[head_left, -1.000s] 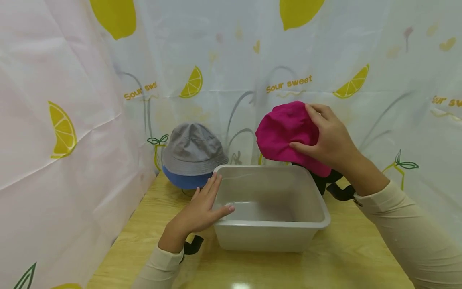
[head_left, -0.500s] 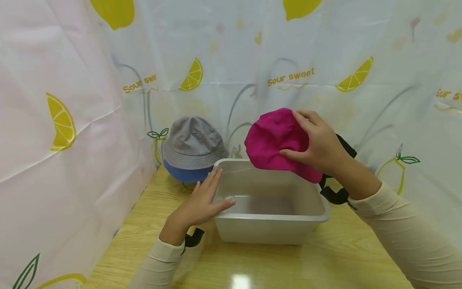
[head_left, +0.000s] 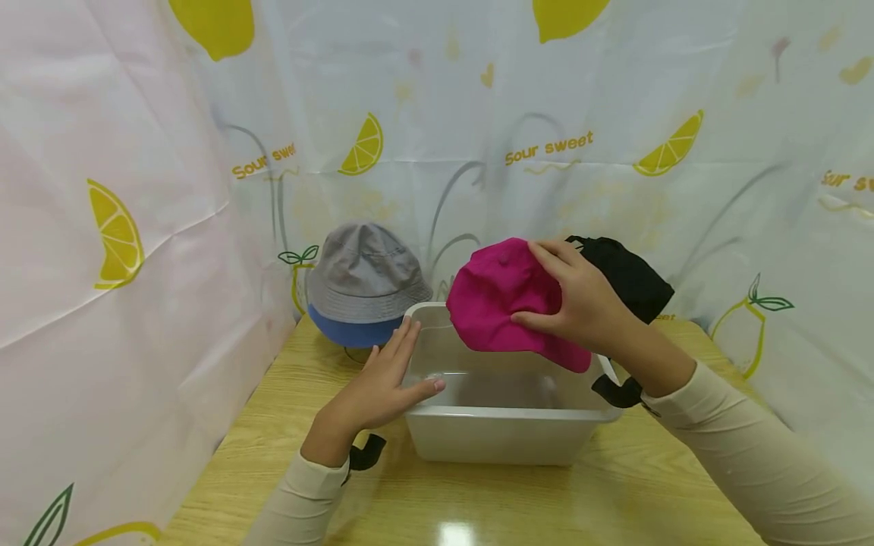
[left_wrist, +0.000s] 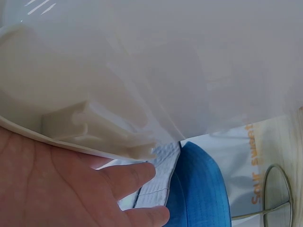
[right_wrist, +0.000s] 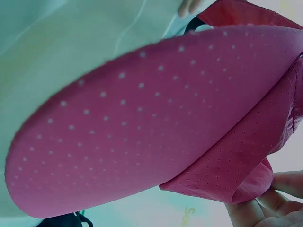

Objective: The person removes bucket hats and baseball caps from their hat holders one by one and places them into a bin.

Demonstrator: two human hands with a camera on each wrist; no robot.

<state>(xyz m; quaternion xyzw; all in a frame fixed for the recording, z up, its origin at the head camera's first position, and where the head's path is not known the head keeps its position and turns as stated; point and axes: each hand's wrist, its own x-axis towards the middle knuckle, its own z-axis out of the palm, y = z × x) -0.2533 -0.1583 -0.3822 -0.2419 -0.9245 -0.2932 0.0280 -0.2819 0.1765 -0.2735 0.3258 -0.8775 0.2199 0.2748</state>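
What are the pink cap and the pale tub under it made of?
The pink cap looks like thin, matte sports fabric: tiny perforations dot its brim in the right wrist view. The tub seems semi-translucent, smooth plastic with a moulded rim; the cloudy walls suggest it.

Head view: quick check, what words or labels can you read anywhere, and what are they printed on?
"Sour sweet" in orange, on the lemon-print curtain, back middle.
"Sour sweet" again on the curtain, back left.
"Sour s..." at the right edge, cut off by the frame.
Pink cap, black cap, grey and blue bucket hat, plastic bin: no readable text.
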